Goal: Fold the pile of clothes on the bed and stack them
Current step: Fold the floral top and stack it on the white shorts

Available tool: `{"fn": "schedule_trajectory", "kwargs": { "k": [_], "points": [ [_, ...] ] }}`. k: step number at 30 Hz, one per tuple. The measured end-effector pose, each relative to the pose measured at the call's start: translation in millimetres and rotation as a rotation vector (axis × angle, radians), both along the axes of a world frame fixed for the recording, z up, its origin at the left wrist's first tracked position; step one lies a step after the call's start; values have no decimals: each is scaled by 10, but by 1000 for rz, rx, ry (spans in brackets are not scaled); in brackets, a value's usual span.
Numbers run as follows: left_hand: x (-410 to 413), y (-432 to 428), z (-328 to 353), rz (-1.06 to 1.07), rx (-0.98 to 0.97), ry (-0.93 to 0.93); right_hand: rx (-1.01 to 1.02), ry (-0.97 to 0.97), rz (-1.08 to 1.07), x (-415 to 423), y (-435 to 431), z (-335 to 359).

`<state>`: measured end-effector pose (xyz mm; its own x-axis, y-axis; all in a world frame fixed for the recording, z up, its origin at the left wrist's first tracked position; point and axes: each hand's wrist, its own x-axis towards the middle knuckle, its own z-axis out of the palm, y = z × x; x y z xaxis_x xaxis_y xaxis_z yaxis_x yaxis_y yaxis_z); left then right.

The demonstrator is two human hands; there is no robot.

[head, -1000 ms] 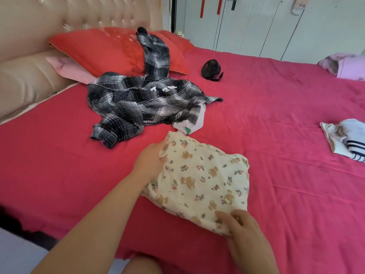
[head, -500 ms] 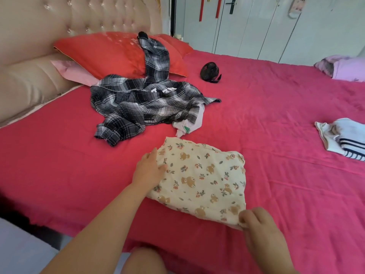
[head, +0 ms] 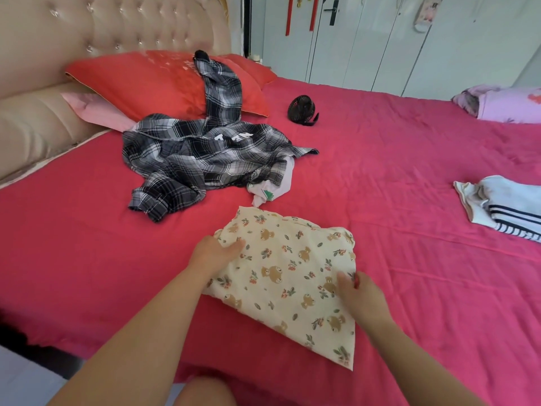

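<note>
Here, the cloth [head: 287, 276] is light and limp (no stiffness). Your left hand [head: 216, 253] presses flat on its left edge; your right hand [head: 360, 297] meets the right edge, grip unclear. Lift by both side edges.

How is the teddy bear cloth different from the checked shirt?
The teddy bear cloth is cream and folded flat; the checked shirt is black-and-white and crumpled. The left hand and right hand touch the teddy bear cloth, not the checked shirt. Both lie on the red bed.
</note>
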<state>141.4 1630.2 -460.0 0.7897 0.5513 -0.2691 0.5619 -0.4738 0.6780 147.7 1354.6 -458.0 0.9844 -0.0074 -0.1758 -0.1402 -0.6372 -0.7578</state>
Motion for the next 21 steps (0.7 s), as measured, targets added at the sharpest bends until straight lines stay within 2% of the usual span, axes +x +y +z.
{"fn": "schedule_trajectory", "kwargs": {
  "k": [4, 7, 12, 21],
  "points": [
    [-50, -151, -84, -58, 7, -196, -78, -61, 52, 107, 151, -107],
    [-133, -254, -146, -167, 118, -313, -212, -120, 77, 90, 159, -181],
    [-139, -257, -165, -333, 147, -313, -282, -168, 190, 86, 106, -225],
    [-171, -505, 6, -351, -16, -427, -428, -292, 176, 200, -335, 77]
  ]
}}
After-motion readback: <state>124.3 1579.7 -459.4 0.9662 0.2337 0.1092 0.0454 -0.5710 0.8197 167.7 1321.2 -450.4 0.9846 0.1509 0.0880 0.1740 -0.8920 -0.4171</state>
